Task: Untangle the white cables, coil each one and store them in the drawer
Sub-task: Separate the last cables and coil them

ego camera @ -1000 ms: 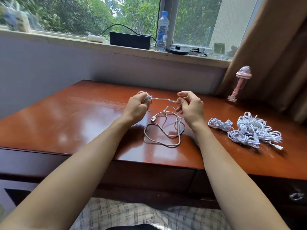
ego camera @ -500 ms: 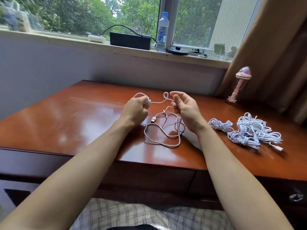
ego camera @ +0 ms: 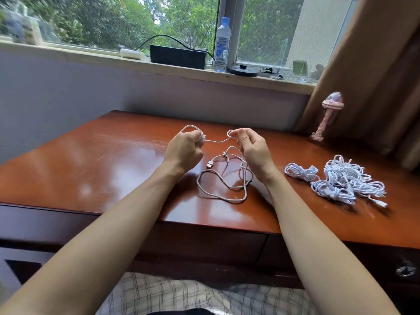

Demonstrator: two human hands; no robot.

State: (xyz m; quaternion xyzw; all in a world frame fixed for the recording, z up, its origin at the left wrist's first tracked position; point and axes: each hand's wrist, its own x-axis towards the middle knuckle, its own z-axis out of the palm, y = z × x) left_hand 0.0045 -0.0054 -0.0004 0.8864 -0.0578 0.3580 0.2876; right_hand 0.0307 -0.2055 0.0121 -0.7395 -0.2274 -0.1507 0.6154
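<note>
Bunching unseen inside left hand (ego camera: 184, 150), white cable (ego camera: 223, 193) reaches right hand (ego camera: 255, 152) pinch.

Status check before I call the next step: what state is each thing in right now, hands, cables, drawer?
white cable, partly wound; rest in loose loops on the desk, USB plug free.
left hand, grips the wound part of the white cable.
right hand, pinches a small loop of that cable.
cable pile, heaped on the desk, no hand on it.
drawer, shut.
water bottle, upright on the sill, capped.
</note>
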